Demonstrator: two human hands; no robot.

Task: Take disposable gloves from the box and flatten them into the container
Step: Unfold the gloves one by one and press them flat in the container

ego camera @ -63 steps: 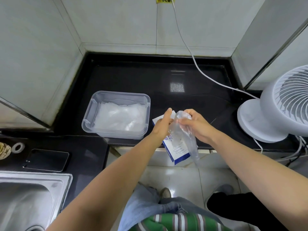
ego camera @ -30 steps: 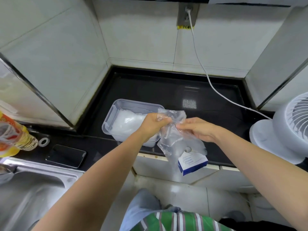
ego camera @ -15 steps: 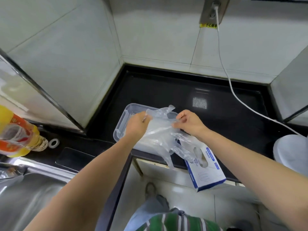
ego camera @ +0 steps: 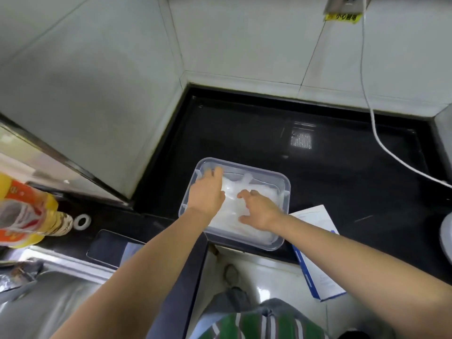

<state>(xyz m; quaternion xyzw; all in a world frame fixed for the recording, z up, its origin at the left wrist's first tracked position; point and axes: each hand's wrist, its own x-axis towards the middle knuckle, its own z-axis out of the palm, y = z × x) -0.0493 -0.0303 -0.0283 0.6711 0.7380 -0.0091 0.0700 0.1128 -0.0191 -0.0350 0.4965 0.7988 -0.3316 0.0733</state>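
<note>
1. Gloves (ego camera: pixel 232 203), clear and crumpled, lie inside the container (ego camera: pixel 286 189) on the black counter (ego camera: pixel 318 157); the box (ego camera: pixel 318 243) sits at its four o'clock.
2. Your left hand (ego camera: pixel 208 192) and right hand (ego camera: pixel 260 211) press flat on them, both opened out, gripping nothing.
3. Flattening looks to be the step in hand; next, smooth outward, then reach for the box.

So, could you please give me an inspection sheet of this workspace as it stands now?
Surface: glossy black countertop in a tiled corner.
Job's things: clear container near the front edge holds gloves; glove box right of it, overhanging the edge.
Clutter: phone, tape roll, yellow bottle beside the sink.
Fingers: left hand and right hand press flat on the gloves.
Cables: white cable runs from the wall socket across the countertop.
Surroundings: tiled walls; fan edge at right.
</note>
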